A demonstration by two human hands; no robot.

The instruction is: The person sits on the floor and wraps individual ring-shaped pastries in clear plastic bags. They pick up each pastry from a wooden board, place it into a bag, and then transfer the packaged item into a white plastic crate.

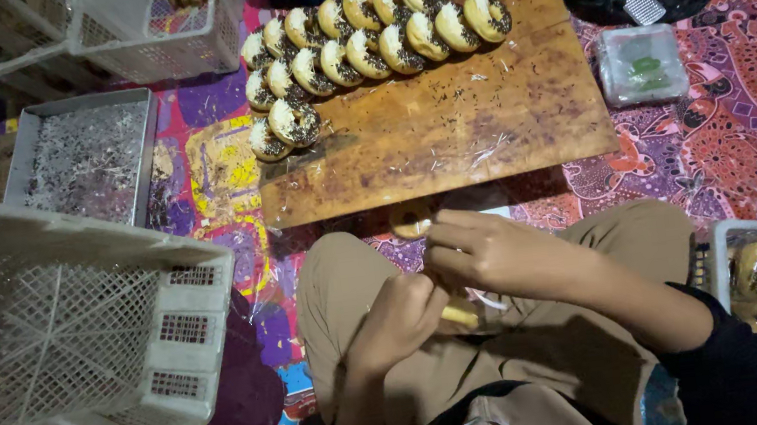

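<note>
Left hand curled shut around a pale stick-like piece, held over the lap. Right hand just above it, fingers bent together at a clear wrapper; grip uncertain. One doughnut below the wooden board, which carries sprinkled doughnut rows.

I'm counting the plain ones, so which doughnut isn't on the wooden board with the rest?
The plain doughnut just off the board's near edge, beside the right hand.
</note>
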